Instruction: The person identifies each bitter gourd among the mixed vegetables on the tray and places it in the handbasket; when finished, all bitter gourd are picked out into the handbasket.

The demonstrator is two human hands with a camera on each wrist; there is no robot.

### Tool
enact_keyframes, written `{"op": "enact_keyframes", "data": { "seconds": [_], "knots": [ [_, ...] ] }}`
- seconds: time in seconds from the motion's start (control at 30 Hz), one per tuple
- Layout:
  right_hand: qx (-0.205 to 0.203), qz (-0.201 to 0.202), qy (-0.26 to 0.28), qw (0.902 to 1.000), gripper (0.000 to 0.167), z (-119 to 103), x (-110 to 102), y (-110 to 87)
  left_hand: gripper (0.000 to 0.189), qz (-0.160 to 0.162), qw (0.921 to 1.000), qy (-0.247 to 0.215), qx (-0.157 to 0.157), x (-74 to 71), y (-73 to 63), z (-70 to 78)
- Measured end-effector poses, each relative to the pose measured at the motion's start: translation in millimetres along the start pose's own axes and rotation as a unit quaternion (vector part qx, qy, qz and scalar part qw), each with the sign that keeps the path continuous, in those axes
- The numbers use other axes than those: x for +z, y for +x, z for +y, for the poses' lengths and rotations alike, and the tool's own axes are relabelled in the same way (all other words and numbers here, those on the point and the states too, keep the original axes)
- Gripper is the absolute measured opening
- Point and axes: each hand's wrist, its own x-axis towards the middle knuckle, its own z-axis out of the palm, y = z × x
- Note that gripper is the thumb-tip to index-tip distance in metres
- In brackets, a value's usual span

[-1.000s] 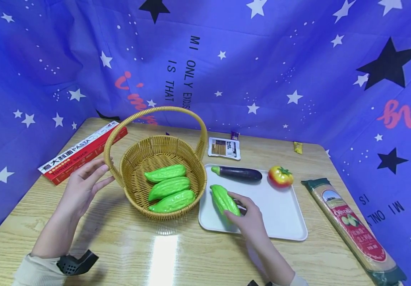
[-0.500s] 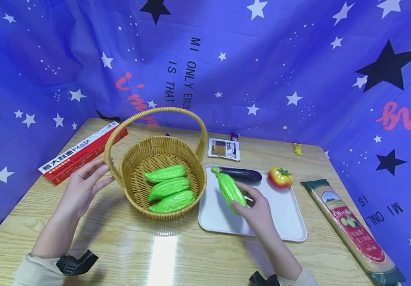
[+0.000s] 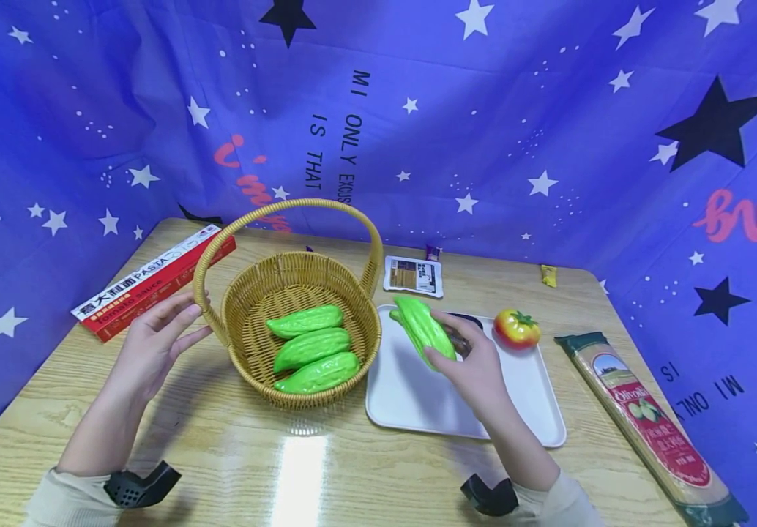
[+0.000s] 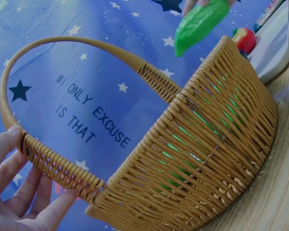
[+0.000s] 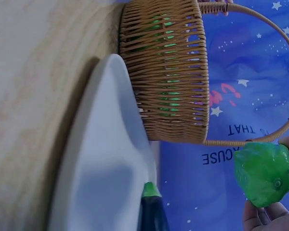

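Observation:
My right hand (image 3: 477,366) holds a bright green bitter melon (image 3: 423,329) by its sides, raised over the white tray (image 3: 398,410). In the right wrist view the bitter melon's (image 5: 265,171) blunt end faces the camera. To the left, my left hand (image 3: 157,344) pinches the lower left part of the wicker basket's handle (image 3: 202,285), thumb on one side and fingers on the other. The basket (image 3: 286,282) stands upright on the table with three bitter melons (image 3: 312,348) side by side in it. An eggplant (image 5: 151,211) on the tray is mostly hidden behind the raised bitter melon and hand.
A red and yellow tomato (image 3: 517,328) sits at the tray's back right. A spaghetti bag (image 3: 649,417) lies right of the tray, and a red pasta box (image 3: 154,282) left of the basket. Behind the tray are a flat white packet (image 3: 413,276) and small wrapped sweets (image 3: 548,274).
My right hand has lifted the bitter melon off the tray and moved it up and back, in front of the eggplant. The left hand and basket have stayed put.

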Motion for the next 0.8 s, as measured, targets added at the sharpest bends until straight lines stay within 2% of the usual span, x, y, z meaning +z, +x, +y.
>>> {"op": "enact_keyframes", "data": {
  "seconds": [0.47, 0.8],
  "knots": [
    [-0.058, -0.032, -0.036, 0.9971, 0.052, -20.3, 7.7, 20.8, 0.023, 0.005, 0.9999, 0.007, -0.007, 0.7, 0.2, 0.9],
    [-0.069, -0.054, -0.051, 0.9948, 0.052, -30.5, 13.7, 35.5, 0.025, 0.001, 0.9999, 0.015, -0.008, -0.9, 1.1, 0.2]
  ]
}}
